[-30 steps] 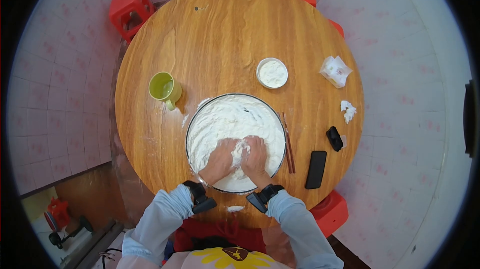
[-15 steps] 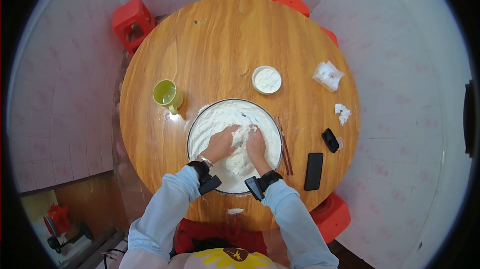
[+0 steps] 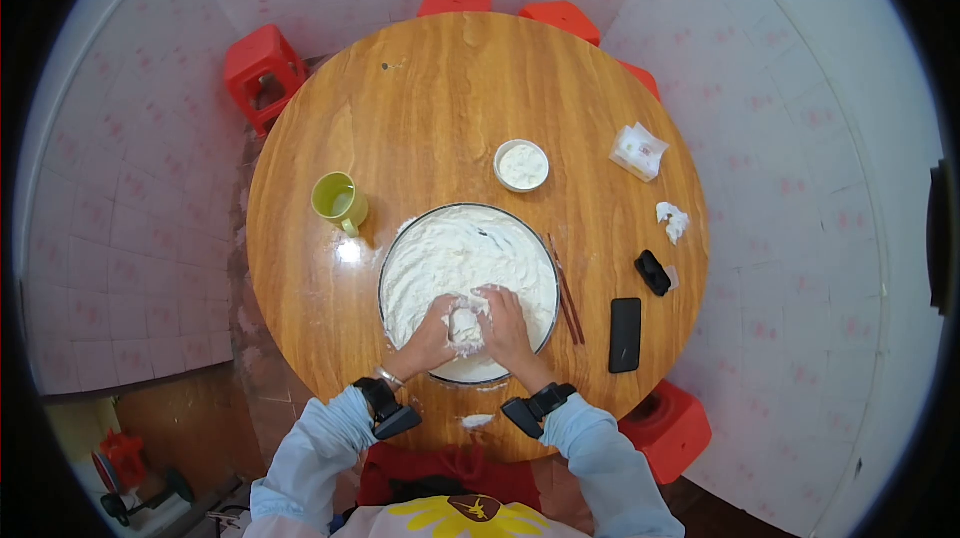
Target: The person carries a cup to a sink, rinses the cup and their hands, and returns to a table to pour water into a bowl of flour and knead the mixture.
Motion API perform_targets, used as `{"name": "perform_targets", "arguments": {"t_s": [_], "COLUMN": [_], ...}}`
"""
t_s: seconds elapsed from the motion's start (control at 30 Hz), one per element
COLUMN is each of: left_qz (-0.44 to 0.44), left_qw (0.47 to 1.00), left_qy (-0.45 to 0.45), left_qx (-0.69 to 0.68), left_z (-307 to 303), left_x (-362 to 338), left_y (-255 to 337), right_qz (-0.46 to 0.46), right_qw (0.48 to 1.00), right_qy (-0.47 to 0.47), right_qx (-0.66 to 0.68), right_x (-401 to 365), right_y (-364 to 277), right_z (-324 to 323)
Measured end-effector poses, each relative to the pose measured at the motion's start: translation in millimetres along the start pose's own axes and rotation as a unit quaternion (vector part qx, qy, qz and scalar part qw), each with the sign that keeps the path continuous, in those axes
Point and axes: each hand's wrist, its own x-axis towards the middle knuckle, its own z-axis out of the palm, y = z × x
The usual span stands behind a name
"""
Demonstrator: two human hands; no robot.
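Note:
A wide, dark-rimmed basin (image 3: 381,283) full of white flour (image 3: 450,248) stands at the near side of the round table. Low in the basin, my left hand (image 3: 430,338) and my right hand (image 3: 505,323) curve in from either side around a floury dough clump (image 3: 466,326). Fingers on both hands are bent inward and dusted white, with the fingertips partly sunk in the flour. A small dark mark shows on the flour near the far rim.
On the wooden table (image 3: 420,108) are a green mug (image 3: 340,200), a white bowl of flour (image 3: 522,166) and brown chopsticks (image 3: 567,293). Farther right lie a tissue pack (image 3: 638,151), crumpled tissue (image 3: 673,222), a black object (image 3: 653,273) and a phone (image 3: 625,335). Red stools (image 3: 265,73) surround it.
Both hands have moved nearer to me, from the basin's middle to its near part, and now cup the floury clump from both sides. The view has shifted slightly.

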Motion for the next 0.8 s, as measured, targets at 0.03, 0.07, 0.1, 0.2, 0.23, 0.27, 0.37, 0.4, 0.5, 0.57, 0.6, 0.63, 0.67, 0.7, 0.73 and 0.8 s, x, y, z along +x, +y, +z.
{"name": "perform_targets", "arguments": {"t_s": [0.03,0.07,0.1,0.2,0.23,0.27,0.37,0.4,0.5,0.57,0.6,0.63,0.67,0.7,0.73,0.8], "left_qz": [-0.006,-0.006,0.002,-0.016,-0.024,-0.032,-0.06,-0.066,-0.067,-0.069,-0.074,-0.082,-0.09,-0.093,-0.096,-0.098], "left_qw": [1.0,1.0,0.997,0.992,0.991,0.99,0.988,0.988,0.989,0.986,0.986,0.985,0.983,0.983,0.981,0.979], "left_qy": [0.003,0.002,-0.017,-0.048,-0.039,-0.032,-0.013,-0.016,-0.001,0.011,0.011,0.01,0.009,0.009,-0.004,-0.014], "left_qx": [0.007,0.006,0.074,0.118,0.127,0.136,0.141,0.139,0.134,0.152,0.151,0.154,0.157,0.156,0.166,0.177], "left_z": [3.2,4.4,4.3,2.7,4.6,6.5,11.0,11.1,10.2,9.0,8.6,8.3,7.2,5.3,2.8,-1.8], "left_x": [-6.1,-10.8,-14.6,-20.1,-21.9,-23.7,-18.9,-15.0,4.7,15.4,19.7,24.1,28.5,33.1,38.3,47.4], "left_y": [3.8,10.2,17.8,36.2,34.0,31.6,18.6,15.7,8.7,1.6,-2.1,-6.4,-10.0,-12.7,-15.1,-20.6], "right_qz": [0.018,0.02,0.025,0.024,0.012,0.002,-0.009,-0.004,0.0,0.023,0.042,0.046,0.048,0.077,0.106,0.139], "right_qw": [1.0,1.0,1.0,0.999,0.997,0.994,0.991,0.992,0.992,0.994,0.995,0.995,0.995,0.994,0.992,0.988], "right_qy": [0.004,0.004,0.008,0.013,0.018,0.022,0.023,0.018,0.021,0.015,0.015,0.033,0.03,0.036,0.044,0.044], "right_qx": [0.004,0.003,-0.012,-0.047,-0.078,-0.109,-0.129,-0.127,-0.121,-0.106,-0.093,-0.086,-0.085,-0.071,-0.057,-0.054], "right_x": [-7.1,-16.4,-26.1,-37.6,-35.9,-35.6,-21.6,-16.5,4.0,15.2,20.4,26.6,31.8,35.9,39.2,43.7], "right_y": [-4.1,-5.2,-5.8,-9.7,-13.2,-14.1,-2.5,2.7,15.6,24.1,27.6,28.6,29.5,30.3,30.8,33.5], "right_z": [1.8,5.4,9.3,16.3,17.1,19.3,28.7,30.7,31.4,33.6,34.3,34.0,34.5,34.6,34.6,36.1]}}
